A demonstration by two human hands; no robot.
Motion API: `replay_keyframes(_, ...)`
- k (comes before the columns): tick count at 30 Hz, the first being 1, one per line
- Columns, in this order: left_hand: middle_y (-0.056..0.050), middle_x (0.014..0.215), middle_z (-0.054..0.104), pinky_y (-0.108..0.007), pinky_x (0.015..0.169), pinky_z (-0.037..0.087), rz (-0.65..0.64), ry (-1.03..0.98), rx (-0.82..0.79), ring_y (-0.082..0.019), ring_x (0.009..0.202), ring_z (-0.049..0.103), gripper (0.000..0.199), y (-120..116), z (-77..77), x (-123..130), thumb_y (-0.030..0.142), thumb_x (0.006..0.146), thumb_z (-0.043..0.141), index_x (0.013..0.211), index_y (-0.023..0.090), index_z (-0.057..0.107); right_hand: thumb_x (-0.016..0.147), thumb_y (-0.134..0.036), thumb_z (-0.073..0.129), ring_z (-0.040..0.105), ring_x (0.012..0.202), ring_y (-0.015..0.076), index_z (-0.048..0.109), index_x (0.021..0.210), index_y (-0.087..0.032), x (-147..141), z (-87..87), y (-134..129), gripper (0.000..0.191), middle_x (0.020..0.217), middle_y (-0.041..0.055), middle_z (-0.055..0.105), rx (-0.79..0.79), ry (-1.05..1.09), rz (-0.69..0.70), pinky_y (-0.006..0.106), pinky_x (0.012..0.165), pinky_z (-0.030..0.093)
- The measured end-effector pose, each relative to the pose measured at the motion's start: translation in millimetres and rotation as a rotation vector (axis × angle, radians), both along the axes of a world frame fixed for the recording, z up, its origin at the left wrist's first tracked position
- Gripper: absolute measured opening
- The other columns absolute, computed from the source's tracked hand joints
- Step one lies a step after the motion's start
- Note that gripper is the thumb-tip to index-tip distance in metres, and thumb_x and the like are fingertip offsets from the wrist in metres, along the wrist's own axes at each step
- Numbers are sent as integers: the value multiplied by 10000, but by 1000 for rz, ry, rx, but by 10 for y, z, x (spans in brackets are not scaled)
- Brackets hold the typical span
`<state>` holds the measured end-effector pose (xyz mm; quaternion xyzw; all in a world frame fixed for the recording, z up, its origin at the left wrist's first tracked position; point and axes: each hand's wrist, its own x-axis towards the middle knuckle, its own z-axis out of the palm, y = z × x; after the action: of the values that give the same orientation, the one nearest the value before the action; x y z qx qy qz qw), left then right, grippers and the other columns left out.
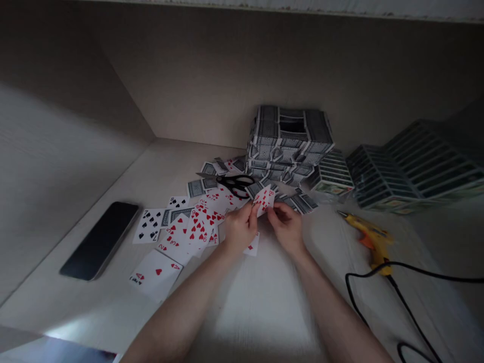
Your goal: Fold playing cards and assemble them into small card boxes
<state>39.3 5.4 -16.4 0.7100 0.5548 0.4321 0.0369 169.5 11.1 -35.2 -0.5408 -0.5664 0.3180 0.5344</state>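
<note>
Near the middle of the head view, my left hand (242, 227) pinches a red-suited playing card (264, 199) that is tilted upright. My right hand (286, 225) is at the card's right edge, with thumb and fingers closed on it. Another red card (251, 246) lies below, partly under my left hand. Face-up cards (198, 227) are spread in an overlapping heap to the left. Black-handled scissors (231, 182) rest on cards just beyond my left hand. Behind my hands stands a box-like structure made of cards (289, 143), with an opening in its top.
A dark phone (100, 241) lies at the left. On the right are a yellow glue gun (372, 242) with a black cable (410, 302) and several stacked card packs (416, 169). A wall (204, 75) closes off the back of the white surface (257, 312).
</note>
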Motion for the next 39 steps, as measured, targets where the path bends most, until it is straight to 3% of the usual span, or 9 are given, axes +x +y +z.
replay_keyframes(6, 10, 472, 544, -219, 458, 293, -36, 26, 11, -89, 427, 477, 265, -26, 16, -5, 277, 864, 430, 655, 166, 551, 789, -284, 515, 575, 668, 151, 615, 749, -180, 32, -8, 19, 150, 756, 41, 627, 96, -174, 8, 264, 571, 461)
replay_keyframes(14, 27, 417, 467, -232, 424, 242, -90, -32, -6, -76, 378, 402, 353, -69, -39, 100, 300, 860, 424, 536, 169, 477, 804, -235, 457, 548, 714, 194, 583, 742, -171, -88, 50, -78, 155, 744, 77, 605, 178, -467, -205, 327, 649, 442)
replay_keyframes(17, 33, 421, 449, -224, 424, 249, -67, -119, -72, -72, 389, 388, 360, -45, -23, 91, 310, 852, 432, 521, 170, 452, 794, -265, 481, 543, 686, 185, 584, 746, -174, -72, 57, -78, 146, 726, 61, 601, 149, -364, -189, 321, 644, 438)
replay_keyframes(22, 57, 392, 378, -193, 378, 269, -84, -443, -322, -70, 374, 384, 395, 18, 10, 65, 399, 845, 418, 516, 182, 393, 782, -399, 522, 588, 672, 182, 603, 860, -189, -14, 82, -11, 238, 761, 36, 643, -32, 261, 67, 307, 604, 462)
replay_keyframes(25, 78, 365, 351, -189, 319, 251, -194, -669, -503, -69, 305, 373, 383, 14, 22, 89, 455, 824, 441, 552, 191, 389, 882, -506, 258, 619, 710, 199, 613, 940, -175, -48, 124, 7, 489, 807, 73, 668, -181, 486, 245, 335, 618, 484)
replay_keyframes(28, 87, 346, 351, -193, 285, 239, -256, -798, -603, -68, 264, 352, 380, -7, 50, 119, 478, 806, 464, 563, 195, 394, 881, -551, 219, 629, 779, 209, 622, 967, -169, -98, 155, -11, 562, 847, 86, 682, -243, 530, 308, 348, 654, 502)
replay_keyframes(31, 92, 324, 342, -193, 270, 220, -259, -809, -659, -64, 244, 334, 394, -16, 78, 131, 488, 802, 465, 551, 197, 383, 866, -559, 293, 628, 807, 214, 624, 944, -161, -119, 143, -30, 524, 876, 96, 683, -233, 538, 276, 349, 669, 507)
replay_keyframes(34, 94, 311, 332, -191, 271, 208, -256, -784, -677, -63, 238, 326, 405, -12, 75, 129, 487, 811, 448, 538, 198, 371, 850, -528, 385, 614, 689, 188, 613, 894, -166, -109, 91, -31, 429, 803, 73, 676, -225, 507, 208, 308, 584, 490)
replay_keyframes(39, 82, 318, 373, -195, 300, 246, -239, -683, -614, -61, 264, 343, 418, -2, 22, 97, 469, 805, 463, 505, 190, 376, 800, -502, 497, 476, 487, 115, 566, 643, -174, -69, 38, -32, 370, 556, -20, 550, -187, 304, 50, 229, 440, 367)
